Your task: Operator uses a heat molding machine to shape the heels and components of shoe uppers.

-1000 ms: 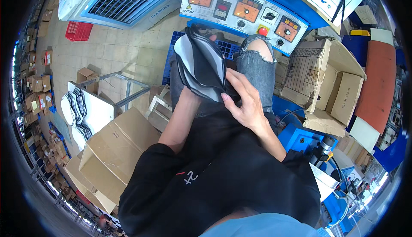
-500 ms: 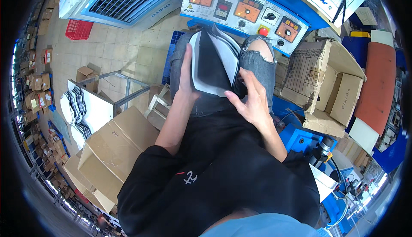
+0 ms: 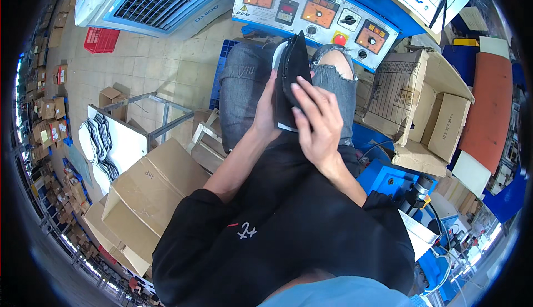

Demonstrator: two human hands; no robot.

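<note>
Above my lap I hold a stack of black, white-backed cut sheets, turned partly edge-on with its far end pointing at the control panel. My left hand grips it along the left side, the fingers mostly hidden behind it. On the right side my right hand is closed against it, its bent fingers lying on the black face and edge. White shows along the stack's left edge and near its lower end.
Ahead is a control panel with dials and a red button. An opened cardboard box stands at right, another cardboard box at left. More black-and-white cut pieces lie on a white board. An air cooler is at far left.
The stack was fanned apart with white layers showing; now it is pressed together and turned more edge-on. My left hand moved right, and my right hand's fingers came over the stack.
</note>
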